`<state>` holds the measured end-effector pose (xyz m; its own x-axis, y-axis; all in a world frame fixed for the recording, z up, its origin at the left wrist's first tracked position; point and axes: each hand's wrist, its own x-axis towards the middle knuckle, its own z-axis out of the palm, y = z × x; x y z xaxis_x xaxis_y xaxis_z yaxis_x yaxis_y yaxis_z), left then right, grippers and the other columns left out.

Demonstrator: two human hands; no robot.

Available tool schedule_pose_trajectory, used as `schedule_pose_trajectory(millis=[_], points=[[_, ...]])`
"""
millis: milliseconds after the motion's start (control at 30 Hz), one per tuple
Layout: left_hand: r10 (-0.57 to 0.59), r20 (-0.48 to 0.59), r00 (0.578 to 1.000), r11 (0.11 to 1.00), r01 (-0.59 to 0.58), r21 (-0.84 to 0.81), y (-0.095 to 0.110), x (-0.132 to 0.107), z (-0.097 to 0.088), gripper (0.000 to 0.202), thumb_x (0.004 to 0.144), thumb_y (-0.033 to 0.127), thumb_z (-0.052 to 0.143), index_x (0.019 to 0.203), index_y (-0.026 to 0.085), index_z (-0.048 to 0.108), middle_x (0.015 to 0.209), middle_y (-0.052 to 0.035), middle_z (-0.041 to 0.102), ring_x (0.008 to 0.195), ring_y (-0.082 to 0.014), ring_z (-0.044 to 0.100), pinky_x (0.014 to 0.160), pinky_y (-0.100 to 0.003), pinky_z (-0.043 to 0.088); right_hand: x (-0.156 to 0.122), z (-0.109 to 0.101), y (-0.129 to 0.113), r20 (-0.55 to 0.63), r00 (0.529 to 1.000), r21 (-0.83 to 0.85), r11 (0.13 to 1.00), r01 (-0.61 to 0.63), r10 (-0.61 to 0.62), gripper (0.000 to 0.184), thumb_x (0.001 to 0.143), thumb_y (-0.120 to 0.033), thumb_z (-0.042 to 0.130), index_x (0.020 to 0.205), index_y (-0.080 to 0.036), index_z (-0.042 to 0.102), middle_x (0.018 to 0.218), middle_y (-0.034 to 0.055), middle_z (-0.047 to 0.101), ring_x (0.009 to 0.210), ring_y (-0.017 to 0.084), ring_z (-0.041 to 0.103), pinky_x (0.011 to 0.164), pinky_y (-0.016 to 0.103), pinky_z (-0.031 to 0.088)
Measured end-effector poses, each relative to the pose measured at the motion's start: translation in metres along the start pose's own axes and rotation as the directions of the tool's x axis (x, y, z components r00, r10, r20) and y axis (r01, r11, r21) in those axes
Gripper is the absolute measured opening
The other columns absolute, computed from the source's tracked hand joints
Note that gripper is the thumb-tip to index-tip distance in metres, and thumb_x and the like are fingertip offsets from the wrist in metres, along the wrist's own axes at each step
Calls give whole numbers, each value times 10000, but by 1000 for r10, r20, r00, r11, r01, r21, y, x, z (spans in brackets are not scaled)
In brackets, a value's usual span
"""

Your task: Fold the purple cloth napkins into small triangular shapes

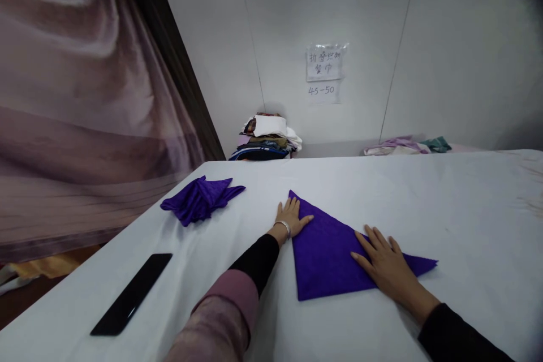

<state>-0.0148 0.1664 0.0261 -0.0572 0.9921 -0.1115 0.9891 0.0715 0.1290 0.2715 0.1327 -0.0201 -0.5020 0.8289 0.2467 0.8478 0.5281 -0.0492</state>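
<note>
A purple cloth napkin (326, 254), folded into a triangle, lies flat on the white-covered table (475, 209). My left hand (292, 218) rests on its upper left corner, fingers spread and palm down, with a bracelet at the wrist. Toward the right point of the triangle, my right hand (384, 260) presses flat on the cloth with its fingers apart. Neither hand grips the fabric.
A crumpled bunch of purple cloth (199, 198) sits at the table's left. Nearer me lies a flat black object (131, 294). Behind the table are a stack of folded clothes (267, 138) and more fabric (399, 146). A pink curtain (76, 96) hangs at left.
</note>
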Motion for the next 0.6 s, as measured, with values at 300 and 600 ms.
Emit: schedule_pose_trajectory(millis=[300,600], points=[[-99,-10,995,995,99,1,-13,42,-2,885,770,733,87,1433,153,173,1519,-50,95,1386,-248,11,1102,-492,22,0,-4,-1,21,1000,-16,1000,-6,6,647,883,-615,203,1386,-238,354,1458,108,297,1338,300,232,1025,532,237],[-225,9,974,974,225,-1,-24,73,-4,848,782,702,87,1439,172,155,1521,-30,51,1385,-252,-19,1098,-520,17,-1,-5,-2,6,1000,-11,1000,-7,8,633,881,-609,233,1384,-246,355,1454,99,311,1331,302,249,1028,535,246]])
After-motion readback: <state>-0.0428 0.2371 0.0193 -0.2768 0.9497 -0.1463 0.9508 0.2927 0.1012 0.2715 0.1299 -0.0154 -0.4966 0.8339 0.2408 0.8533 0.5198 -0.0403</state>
